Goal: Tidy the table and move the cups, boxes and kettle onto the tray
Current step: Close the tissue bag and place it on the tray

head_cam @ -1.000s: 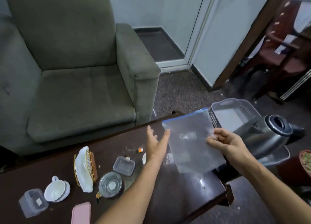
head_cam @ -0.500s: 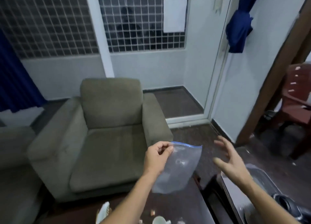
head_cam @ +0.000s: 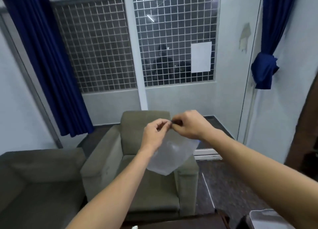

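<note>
Item: clear plastic bag [head_cam: 169,157] | State: empty, slack, hanging tilted in mid-air | Hold: top edge pinched by left hand [head_cam: 154,134] and right hand [head_cam: 189,125] | Tray [head_cam: 268,217]: pale corner only, lower right.

Olive armchair [head_cam: 132,134], sofa [head_cam: 34,177] beside it, blue curtain [head_cam: 43,65], knotted curtain [head_cam: 265,70], mesh-covered window [head_cam: 94,48], white paper [head_cam: 201,56] on mesh

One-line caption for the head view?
Left hand and right hand pinch a clear plastic bag before an armchair.

left hand [head_cam: 154,136]: bare
right hand [head_cam: 189,126]: bare
left forearm [head_cam: 110,192]: bare, uncovered up to the near edge
right forearm [head_cam: 258,165]: bare, likewise
</note>
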